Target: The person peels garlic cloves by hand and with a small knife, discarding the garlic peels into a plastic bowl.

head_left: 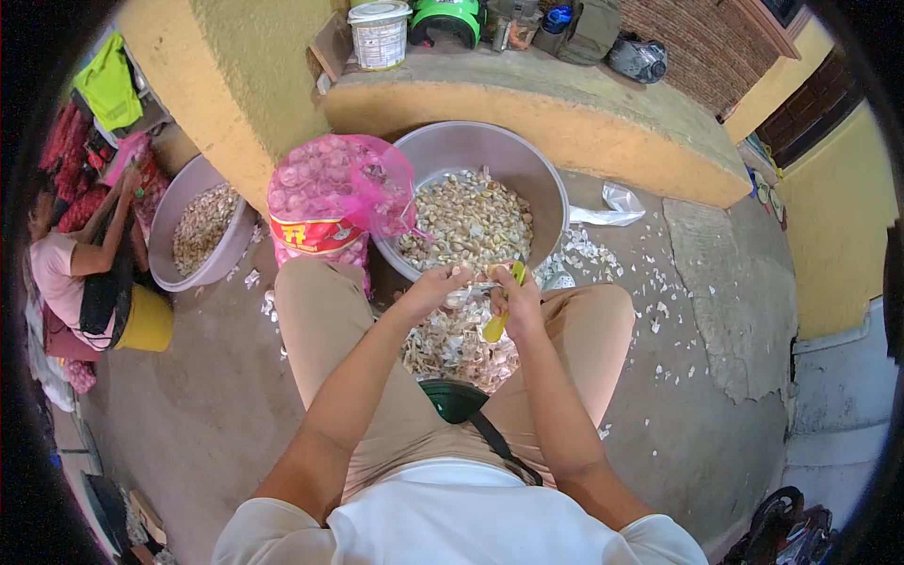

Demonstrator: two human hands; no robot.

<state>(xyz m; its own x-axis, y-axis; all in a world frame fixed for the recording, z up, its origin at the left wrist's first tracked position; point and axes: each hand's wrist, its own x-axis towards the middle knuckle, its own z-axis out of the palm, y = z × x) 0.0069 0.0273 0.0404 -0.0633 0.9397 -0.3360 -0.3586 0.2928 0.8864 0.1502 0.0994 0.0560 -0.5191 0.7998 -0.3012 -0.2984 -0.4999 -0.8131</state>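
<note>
Over the near rim of a big grey-purple basin (549, 169), my two hands are close together between my knees. My left hand (439, 288) is closed, its fingers pinched on a pale piece of garlic whose exact shape is hard to make out. In my right hand (520, 303) is a yellow-handled knife (495, 326), held at a slant; its blade shows poorly. Many garlic cloves (471, 218) lie in the basin. Below my hands is a heap of garlic skins and stalks (461, 348), partly hidden by my forearms.
A pink mesh sack of garlic bulbs (315, 179) leans beside the basin. Skin scraps (659, 311) litter the floor at right, near a white plastic bag (617, 205). Another person (80, 254) sits at left by a second basin (162, 247). A raised ledge (565, 108) holds a white bucket (379, 38).
</note>
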